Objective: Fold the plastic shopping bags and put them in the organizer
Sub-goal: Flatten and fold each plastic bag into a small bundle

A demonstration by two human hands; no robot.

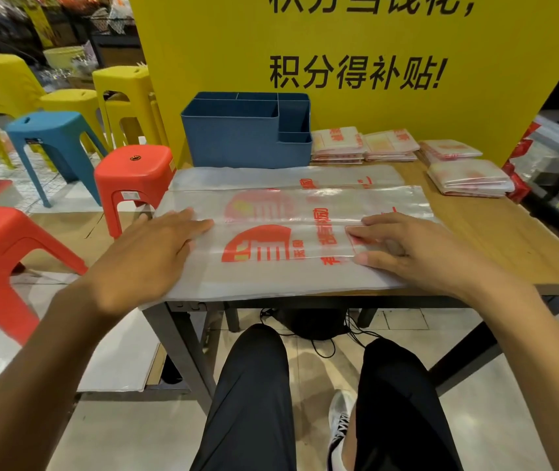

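A clear plastic bag [271, 243] with red print lies flat across the wooden table [495, 239], folded lengthwise into a strip, on top of other flat bags [271, 178]. My left hand [149, 256] presses flat on the bag's left end, fingers spread. My right hand [404, 249] presses on its right end, fingertips on the fold edge. A blue organizer [234, 141] with several compartments stands empty at the back of the table. Folded bags sit in small stacks [339, 144] [390, 146] [468, 178] to its right.
A yellow sign board [373, 79] rises behind the table. Red [135, 175], blue [53, 130] and yellow [125, 86] plastic stools stand on the left. Red packets [523, 164] and a dark shelf sit at the right. My legs are under the table's front edge.
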